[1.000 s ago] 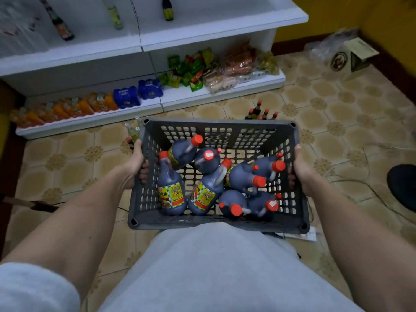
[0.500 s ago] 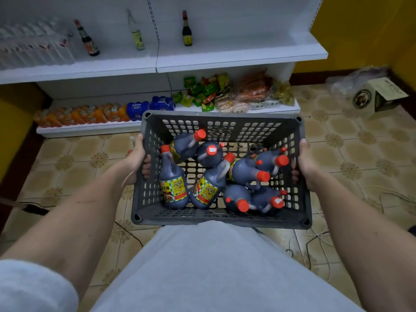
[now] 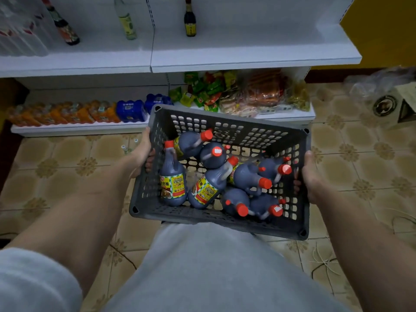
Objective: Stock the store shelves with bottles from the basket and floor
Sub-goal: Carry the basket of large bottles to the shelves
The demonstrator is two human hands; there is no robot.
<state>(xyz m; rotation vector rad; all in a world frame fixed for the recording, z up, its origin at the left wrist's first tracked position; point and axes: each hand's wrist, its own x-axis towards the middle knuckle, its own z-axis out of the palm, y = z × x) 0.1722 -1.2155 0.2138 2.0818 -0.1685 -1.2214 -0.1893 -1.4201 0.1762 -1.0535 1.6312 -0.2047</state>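
Gripping basket (image 3: 225, 212), fingertips hidden, bottles (image 3: 173, 181) overlapping

I have brought the basket (image 3: 216, 219) closer to the white shelves (image 3: 247, 60), whose lower edge now sits just beyond its rim at 12 o'clock. The basket has rotated clockwise, its right end dipping toward 4 o'clock, and the bottles (image 3: 173, 183) have barely shifted inside.
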